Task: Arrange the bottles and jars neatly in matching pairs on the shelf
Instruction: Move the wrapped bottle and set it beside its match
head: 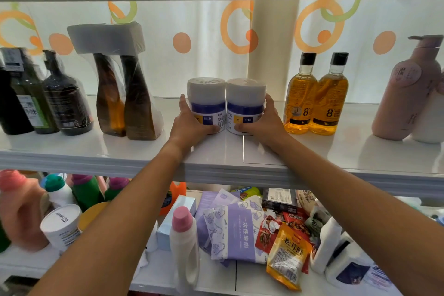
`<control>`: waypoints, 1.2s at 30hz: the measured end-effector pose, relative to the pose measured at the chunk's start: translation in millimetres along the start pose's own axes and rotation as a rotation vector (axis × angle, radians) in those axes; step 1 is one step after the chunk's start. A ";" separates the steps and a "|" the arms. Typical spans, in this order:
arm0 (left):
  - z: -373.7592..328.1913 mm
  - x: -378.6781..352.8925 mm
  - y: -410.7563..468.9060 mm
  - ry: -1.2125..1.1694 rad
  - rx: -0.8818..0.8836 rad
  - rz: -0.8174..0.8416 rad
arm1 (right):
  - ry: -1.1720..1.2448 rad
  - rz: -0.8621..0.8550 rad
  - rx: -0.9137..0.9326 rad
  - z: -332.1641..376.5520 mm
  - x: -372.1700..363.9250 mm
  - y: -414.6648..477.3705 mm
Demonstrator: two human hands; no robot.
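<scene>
**Both hands clamp the twin jars mid-shelf**

Our left hand [189,125] wraps the outer side of the left jar [206,101], with the thumb low across the front and the fingers curled behind. Our right hand [262,122] mirrors it on the right jar [245,103]. Each hand holds one jar, and the two jars are squeezed inward until their sides touch. That looks like the purpose of this grip: it closes the gap and squares the pair up in one go.

Both jars stand upright at the middle of the shelf [336,151], towards the back. They match each other, with pale frosted lids, a blue band below and a label with a yellow patch and a blue block. The labels face us but are turned slightly differently, so a small twist may be needed.

The neighbours are already paired. The amber bottles [314,101] stand just to the right and the wrapped brown bottles [125,98] to the left. The dark bottles [48,101] are further left, and a pink pump bottle [403,98] leans at the far right.
</scene>
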State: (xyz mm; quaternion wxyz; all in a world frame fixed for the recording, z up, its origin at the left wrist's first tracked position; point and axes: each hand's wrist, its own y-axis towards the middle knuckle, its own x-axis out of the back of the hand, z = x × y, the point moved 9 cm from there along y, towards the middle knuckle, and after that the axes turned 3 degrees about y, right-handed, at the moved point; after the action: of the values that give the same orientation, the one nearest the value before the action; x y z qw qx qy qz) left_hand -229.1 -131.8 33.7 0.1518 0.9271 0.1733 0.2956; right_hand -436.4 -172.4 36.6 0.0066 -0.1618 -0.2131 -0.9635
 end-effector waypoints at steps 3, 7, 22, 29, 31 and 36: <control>-0.6 -0.6 -0.8 0.005 -0.001 -0.004 | 0.018 0.000 -0.010 0.6 0.7 -1.1; -0.1 -1.3 0.0 0.014 -0.006 -0.006 | 0.050 0.018 -0.031 0.0 -0.7 -2.3; -2.1 1.4 -3.5 0.034 0.008 -0.018 | 0.069 0.030 -0.028 2.6 0.0 -5.7; -0.8 2.9 -3.2 0.076 0.013 -0.012 | 0.065 0.029 -0.001 6.5 0.2 -7.6; -1.8 3.3 -3.9 0.071 0.004 -0.001 | 0.063 0.022 -0.003 5.1 1.1 -6.1; -4.2 2.2 -5.4 0.059 0.003 0.024 | 0.056 0.012 0.024 3.0 2.5 -4.0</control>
State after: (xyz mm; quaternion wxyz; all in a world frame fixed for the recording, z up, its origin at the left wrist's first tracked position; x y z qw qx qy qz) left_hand -231.2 -125.3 35.9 0.1418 0.9202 0.1669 0.3245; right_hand -438.2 -167.4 38.4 0.0204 -0.1359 -0.2236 -0.9649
